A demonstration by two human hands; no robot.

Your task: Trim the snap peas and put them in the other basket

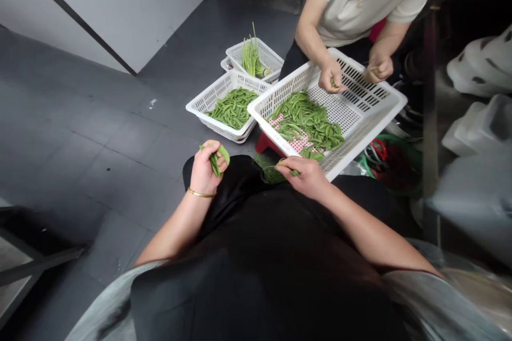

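Several flat green snow peas [216, 164] are gripped in my left hand [205, 170], raised over my left knee, with a gold bangle at the wrist. Closed in a pinch, my right hand [306, 177] is by the near corner of the large white basket [372, 130]. A thin pale string [270, 166] trails from its fingertips, and a bit of a green pod [295, 172] shows under the fingers; the rest is hidden. Inside that basket lies a loose heap of snow peas [306, 117].
A co-worker's hands [331, 75] work over the basket's far side. Left of it, a smaller white basket [196, 106] holds more pods; another basket [276, 58] behind holds long green stems [251, 57]. A red stool [267, 144] shows underneath. White containers [480, 122] stand right.
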